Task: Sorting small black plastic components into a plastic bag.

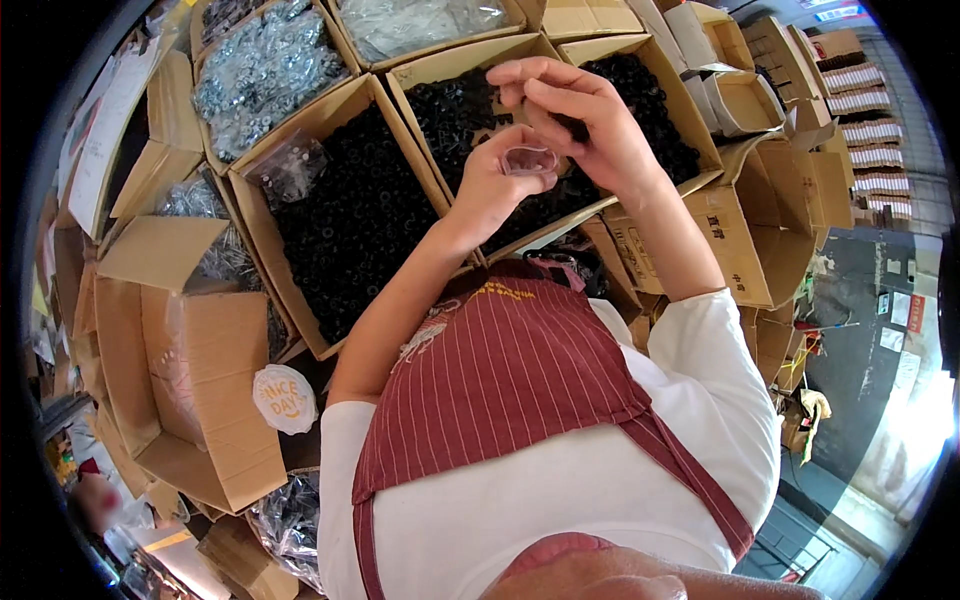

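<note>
My left hand (pixel 490 190) is closed around a small clear plastic thing with a round open mouth (pixel 530 160); whether it is a bag or a cup, I cannot tell. Just above and to the right, my right hand (pixel 585 120) has its fingers curled over toward that mouth. Something dark shows in the hollow of its palm, too little to name. Both hands are over a cardboard box (pixel 425 68) of small black parts (pixel 450 110). To its left stands another box (pixel 237 205) full of small black ring-like pieces (pixel 350 220).
Bagged silvery metal parts (pixel 265 75) fill a box at the far left, beside a box of clear bags (pixel 420 25). More black pieces (pixel 650 110) lie at the right. Opened cartons (pixel 235 400) stand at the left, others (pixel 750 215) at the right. A round white tag (pixel 285 398) is near my left elbow.
</note>
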Demonstrator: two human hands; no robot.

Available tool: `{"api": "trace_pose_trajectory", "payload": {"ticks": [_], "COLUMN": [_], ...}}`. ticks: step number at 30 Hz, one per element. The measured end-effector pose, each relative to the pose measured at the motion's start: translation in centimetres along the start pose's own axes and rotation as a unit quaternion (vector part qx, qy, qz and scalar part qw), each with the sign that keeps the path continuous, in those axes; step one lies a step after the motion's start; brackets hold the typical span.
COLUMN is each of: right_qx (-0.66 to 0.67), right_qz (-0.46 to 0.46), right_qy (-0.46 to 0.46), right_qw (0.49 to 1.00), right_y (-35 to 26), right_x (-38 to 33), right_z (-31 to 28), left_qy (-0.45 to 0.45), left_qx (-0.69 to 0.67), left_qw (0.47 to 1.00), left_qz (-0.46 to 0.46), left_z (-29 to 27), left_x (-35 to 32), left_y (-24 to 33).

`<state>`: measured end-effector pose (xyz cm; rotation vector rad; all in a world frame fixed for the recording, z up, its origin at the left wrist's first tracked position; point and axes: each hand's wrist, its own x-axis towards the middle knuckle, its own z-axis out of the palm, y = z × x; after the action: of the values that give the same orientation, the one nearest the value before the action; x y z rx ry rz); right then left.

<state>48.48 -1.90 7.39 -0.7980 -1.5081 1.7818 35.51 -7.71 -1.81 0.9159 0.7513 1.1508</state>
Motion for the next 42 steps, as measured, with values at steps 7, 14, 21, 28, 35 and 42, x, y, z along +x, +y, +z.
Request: {"api": "trace_pose_trajectory", "payload": {"ticks": [7, 14, 21, 28, 35, 42], "right_qx": [0.072, -0.032, -0.116, -0.579, -0.279, -0.161], "right_qz": [-0.037, -0.051, -0.136, -0.297, -0.161, -0.083], "right_qy": [-0.061, -0.072, -0.034, -0.092, -0.079, -0.113], "right_qw": [0.995, 0.996, 0.983, 0.754, 0.944, 0.977], "right_y": [1.2, -0.2, -0.1, -0.1, 1.2, 2.2], "right_x": [0.5, -0.8, -1.4, -2.3, -3.2, -2.0], "right_z": [0.7, 0.9, -1.2, -3.4, -4.8, -9.4], "left_qy": [0.01, 0.055, 0.017, -0.028, -0.095, -0.143], "left_qx": [0.048, -0.042, 0.003, -0.034, 0.069, 0.001], "left_qw": [0.999, 0.997, 0.999, 0.998, 0.991, 0.989], "left_qz": [0.002, 0.043, 0.047, 0.045, 0.06, -0.033], "left_z": [-0.3, 0.5, -0.1, -0.1, -0.6, 0.3], "left_x": [0.1, -0.1, 0.1, -0.1, 0.2, -0.3], "left_y": [-0.3, 0.6, 0.5, 1.3, 1.1, 0.8]}}
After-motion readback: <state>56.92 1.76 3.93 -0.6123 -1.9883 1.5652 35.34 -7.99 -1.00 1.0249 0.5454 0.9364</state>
